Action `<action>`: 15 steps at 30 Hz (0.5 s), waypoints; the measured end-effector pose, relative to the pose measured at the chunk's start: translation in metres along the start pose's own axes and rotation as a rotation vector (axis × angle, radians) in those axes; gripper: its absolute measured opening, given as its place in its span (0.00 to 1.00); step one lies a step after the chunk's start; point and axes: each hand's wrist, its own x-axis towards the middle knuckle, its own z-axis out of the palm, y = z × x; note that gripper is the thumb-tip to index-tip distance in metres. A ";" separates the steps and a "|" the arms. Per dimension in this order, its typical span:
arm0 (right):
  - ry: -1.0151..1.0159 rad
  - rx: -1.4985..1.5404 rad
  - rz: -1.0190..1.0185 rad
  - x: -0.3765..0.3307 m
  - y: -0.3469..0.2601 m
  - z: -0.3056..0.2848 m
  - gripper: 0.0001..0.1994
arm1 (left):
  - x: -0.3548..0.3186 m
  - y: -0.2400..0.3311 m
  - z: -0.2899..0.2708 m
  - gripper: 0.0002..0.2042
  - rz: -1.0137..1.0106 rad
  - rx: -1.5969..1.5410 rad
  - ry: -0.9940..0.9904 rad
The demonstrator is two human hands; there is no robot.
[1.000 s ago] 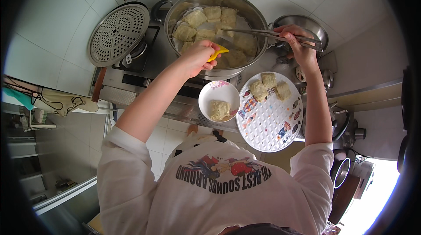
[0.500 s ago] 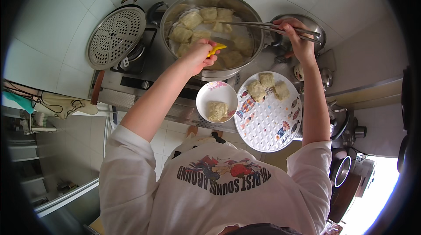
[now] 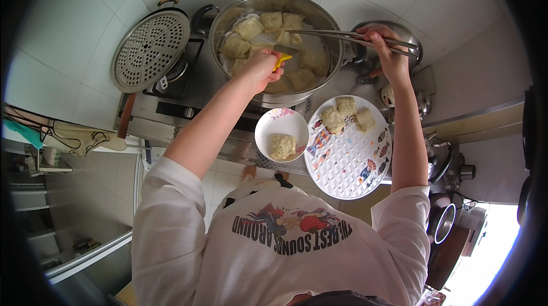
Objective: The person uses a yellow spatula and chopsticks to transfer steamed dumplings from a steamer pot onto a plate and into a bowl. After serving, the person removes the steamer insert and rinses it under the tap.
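Over the steamer pot (image 3: pixel 274 43) of dumplings (image 3: pixel 250 28), our left hand (image 3: pixel 260 69) has eased lower, fingers clenched on a yellow-handled spatula (image 3: pixel 282 57), while our right hand (image 3: pixel 387 49) keeps gripping long metal tongs (image 3: pixel 342 36) reaching across it.

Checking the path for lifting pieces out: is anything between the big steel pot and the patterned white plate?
Nothing visible blocks it. The patterned white plate lies beside the big steel pot; only the small white bowl sits left of the plate.

Long steel tongs (image 3: pixel 342 36) and yellow-handled spatula (image 3: pixel 281 58) over the steamer's pale dumplings (image 3: pixel 250 28)
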 end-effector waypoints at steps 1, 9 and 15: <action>-0.001 0.009 -0.003 0.000 0.001 0.000 0.09 | 0.000 0.000 0.002 0.07 -0.003 -0.004 0.014; 0.000 -0.022 0.036 -0.005 -0.010 0.002 0.10 | 0.007 -0.005 0.005 0.09 0.009 0.081 0.045; 0.102 -0.036 0.015 -0.014 -0.018 -0.012 0.16 | 0.008 -0.009 0.004 0.12 0.015 0.054 0.055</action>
